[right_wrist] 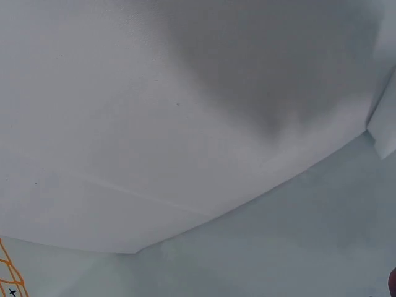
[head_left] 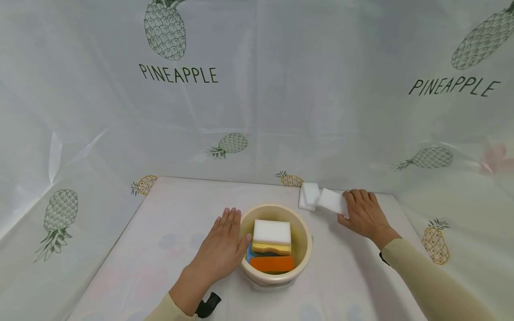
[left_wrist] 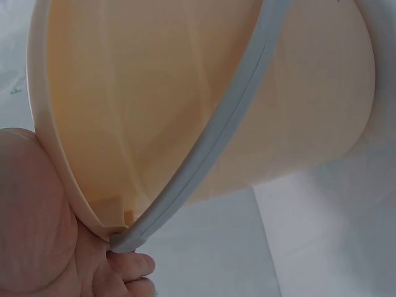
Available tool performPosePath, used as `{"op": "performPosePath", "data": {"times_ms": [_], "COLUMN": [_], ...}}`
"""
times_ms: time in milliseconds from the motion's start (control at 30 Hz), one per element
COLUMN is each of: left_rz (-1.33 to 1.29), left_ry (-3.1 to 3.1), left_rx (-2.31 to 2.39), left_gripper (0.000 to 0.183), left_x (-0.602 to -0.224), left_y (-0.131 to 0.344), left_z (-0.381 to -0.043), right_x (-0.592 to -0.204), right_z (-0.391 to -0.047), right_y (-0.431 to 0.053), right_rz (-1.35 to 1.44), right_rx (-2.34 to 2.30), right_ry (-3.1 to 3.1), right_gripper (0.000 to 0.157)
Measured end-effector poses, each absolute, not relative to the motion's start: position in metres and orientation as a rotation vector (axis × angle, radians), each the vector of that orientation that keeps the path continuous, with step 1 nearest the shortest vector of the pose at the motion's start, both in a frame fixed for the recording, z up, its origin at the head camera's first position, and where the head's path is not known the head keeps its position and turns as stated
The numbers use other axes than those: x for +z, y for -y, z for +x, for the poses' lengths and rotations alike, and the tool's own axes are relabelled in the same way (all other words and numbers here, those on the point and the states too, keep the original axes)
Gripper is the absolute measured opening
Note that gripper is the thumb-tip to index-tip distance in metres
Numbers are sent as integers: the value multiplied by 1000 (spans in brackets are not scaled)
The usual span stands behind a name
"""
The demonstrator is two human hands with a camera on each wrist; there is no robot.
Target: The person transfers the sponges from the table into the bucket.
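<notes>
A cream bucket (head_left: 307,238) stands on the table in the head view. Stacked inside it are a sponge with a white top (head_left: 271,231) and yellow base, an orange sponge (head_left: 273,264) and something blue (head_left: 250,254), mostly covered. My left hand (head_left: 220,247) rests against the bucket's left rim, fingers straight. The left wrist view has that hand at the rim, beside the grey bucket handle (left_wrist: 213,139). To the right of the bucket, my right hand (head_left: 364,213) pinches a white sponge block (head_left: 331,200) by its right end. Its left end meets more white blocks (head_left: 310,195) near the table's back edge.
A white sheet printed with pineapples (head_left: 164,31) hangs behind and beside the table. The pale table cover (head_left: 168,214) extends left of the bucket. In the right wrist view, the table edge (right_wrist: 266,193) runs diagonally, with a fingertip (right_wrist: 392,282) at the lower right.
</notes>
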State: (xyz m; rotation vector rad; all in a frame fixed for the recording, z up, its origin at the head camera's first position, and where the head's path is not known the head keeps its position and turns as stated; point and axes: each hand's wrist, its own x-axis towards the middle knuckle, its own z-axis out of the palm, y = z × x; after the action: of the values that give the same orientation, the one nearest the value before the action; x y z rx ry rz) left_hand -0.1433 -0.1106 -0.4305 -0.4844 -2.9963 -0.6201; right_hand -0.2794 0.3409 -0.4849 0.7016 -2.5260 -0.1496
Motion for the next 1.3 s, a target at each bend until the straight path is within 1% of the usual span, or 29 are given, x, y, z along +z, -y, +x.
{"op": "performPosePath", "data": {"times_ms": [367, 600, 800, 1067, 1300], "left_rz": [-494, -509, -519, -512, -508], "left_ry": [3003, 2993, 2993, 3004, 3003], "left_rx": [-598, -584, -576, -588, -599], "left_gripper": [72, 72, 72, 72, 72], "left_x": [-428, -428, -429, -429, -430], "left_y": [113, 113, 113, 113, 113], "left_z": [-143, -144, -144, -143, -143], "right_x": [-455, -428, -409, -399, -399], "right_z": [-260, -247, -229, -204, -197], "right_y": [-315, -287, -257, -216, -193], "right_rz": [708, 743, 787, 892, 949], "right_rx": [-62, 5, 51, 116, 159], "right_ry": [2504, 2418, 2400, 2408, 2444], "right_gripper": [67, 66, 64, 59, 58]}}
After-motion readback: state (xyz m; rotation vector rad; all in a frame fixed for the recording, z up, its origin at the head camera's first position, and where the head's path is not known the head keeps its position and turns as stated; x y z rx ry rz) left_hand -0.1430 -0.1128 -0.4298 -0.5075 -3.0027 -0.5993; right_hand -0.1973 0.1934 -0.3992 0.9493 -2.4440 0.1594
